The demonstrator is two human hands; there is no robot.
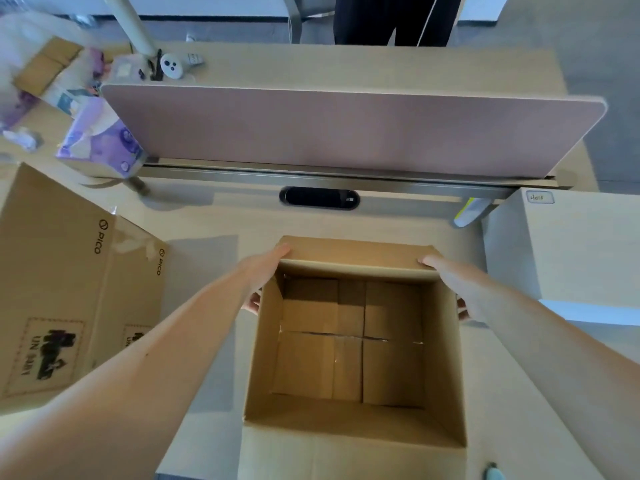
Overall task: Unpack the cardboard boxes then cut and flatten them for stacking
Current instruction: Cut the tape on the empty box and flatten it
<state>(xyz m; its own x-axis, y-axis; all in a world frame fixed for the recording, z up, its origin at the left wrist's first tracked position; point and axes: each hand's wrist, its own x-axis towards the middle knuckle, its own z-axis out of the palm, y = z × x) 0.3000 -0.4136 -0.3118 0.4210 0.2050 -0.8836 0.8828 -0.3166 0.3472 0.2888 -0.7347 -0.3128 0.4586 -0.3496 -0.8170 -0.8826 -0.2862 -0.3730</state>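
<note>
The left hand (265,275) grips the open box (349,420) at its far left corner, thumb on the far flap, fingers curled round the outer wall. The right hand (457,292) seems to grip the far right corner likewise; its fingers are half hidden. The box stands on the desk (214,223) between the 2 hands.

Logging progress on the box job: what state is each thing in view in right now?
open box: upright, top open, empty, bottom flaps shut.
left grip: holds the box's left side.
right grip: holds its right side.
PICO box: lying printed side up, left of it.
purple pack: lying on the desk, far left.
divider panel: upright.
</note>
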